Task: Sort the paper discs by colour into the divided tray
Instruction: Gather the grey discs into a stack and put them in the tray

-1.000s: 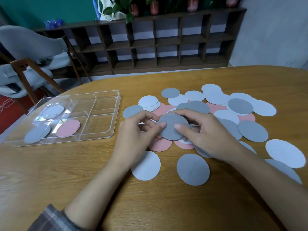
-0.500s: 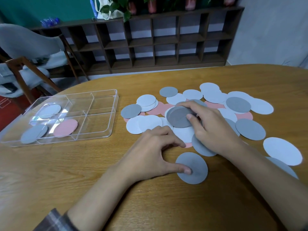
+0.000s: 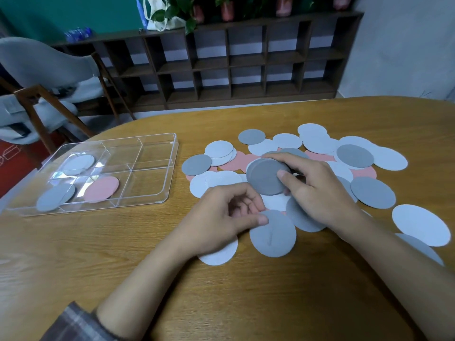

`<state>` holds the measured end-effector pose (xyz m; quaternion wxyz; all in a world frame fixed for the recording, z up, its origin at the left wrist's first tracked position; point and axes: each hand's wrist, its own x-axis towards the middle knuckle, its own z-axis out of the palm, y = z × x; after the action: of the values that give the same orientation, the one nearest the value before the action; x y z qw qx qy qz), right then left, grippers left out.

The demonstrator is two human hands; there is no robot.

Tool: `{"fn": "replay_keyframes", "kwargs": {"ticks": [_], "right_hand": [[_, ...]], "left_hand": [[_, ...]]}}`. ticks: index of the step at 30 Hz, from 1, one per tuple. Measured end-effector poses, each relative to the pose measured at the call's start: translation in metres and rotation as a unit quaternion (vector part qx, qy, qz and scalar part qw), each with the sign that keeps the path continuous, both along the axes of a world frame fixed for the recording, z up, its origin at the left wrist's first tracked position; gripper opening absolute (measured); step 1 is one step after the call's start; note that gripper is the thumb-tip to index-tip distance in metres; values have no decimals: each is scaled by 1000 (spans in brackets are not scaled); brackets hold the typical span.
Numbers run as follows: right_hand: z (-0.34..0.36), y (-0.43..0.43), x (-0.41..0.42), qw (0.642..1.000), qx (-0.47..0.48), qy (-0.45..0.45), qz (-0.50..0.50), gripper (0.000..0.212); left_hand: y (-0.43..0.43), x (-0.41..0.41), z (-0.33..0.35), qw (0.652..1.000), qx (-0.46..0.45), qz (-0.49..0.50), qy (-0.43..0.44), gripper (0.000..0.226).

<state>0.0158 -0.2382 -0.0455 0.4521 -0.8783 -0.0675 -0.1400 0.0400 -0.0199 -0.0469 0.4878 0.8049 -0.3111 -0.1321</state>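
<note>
Grey, white and pink paper discs lie spread over the wooden table (image 3: pixel 123 262). My right hand (image 3: pixel 317 190) holds a small stack of dark grey discs (image 3: pixel 264 177) tilted above the pile, thumb on its face. My left hand (image 3: pixel 221 217) pinches the near edge of a blue-grey disc (image 3: pixel 273 235) between thumb and curled fingers. A white disc (image 3: pixel 219 254) lies partly under my left wrist. The clear divided tray (image 3: pixel 157 193) sits at the left; it holds a pale disc (image 3: pixel 78 164), grey discs (image 3: pixel 55 196) and a pink disc (image 3: pixel 101 189) in separate compartments.
A grey chair (image 3: pixel 41 77) with wooden legs stands beyond the table's left side. A dark wooden shelf unit (image 3: pixel 221 65) with plants on top runs along the back wall. More discs reach toward the table's right edge, such as a white disc (image 3: pixel 421 225).
My left hand has gone from pressing a fingertip on the blue-grey disc to pinching its edge. My right hand has kept hold of the dark grey stack.
</note>
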Motion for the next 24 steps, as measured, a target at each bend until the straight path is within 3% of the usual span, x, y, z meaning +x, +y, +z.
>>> {"fn": "replay_keyframes", "kwargs": {"ticks": [5, 11, 13, 18, 24], "right_hand": [[0, 2, 0, 998, 61, 26, 14, 40], [2, 10, -7, 997, 32, 39, 64, 29], [3, 13, -9, 997, -16, 26, 71, 28], [2, 16, -9, 993, -102, -31, 42, 31], [2, 9, -8, 995, -97, -18, 14, 29]], "left_hand": [[4, 7, 0, 988, -110, 104, 29, 12], [1, 9, -4, 972, -103, 195, -84, 22], [1, 10, -5, 969, -91, 203, -109, 23], [7, 16, -9, 950, 5, 215, -226, 26], [15, 28, -18, 943, 186, 226, -162, 56]]}}
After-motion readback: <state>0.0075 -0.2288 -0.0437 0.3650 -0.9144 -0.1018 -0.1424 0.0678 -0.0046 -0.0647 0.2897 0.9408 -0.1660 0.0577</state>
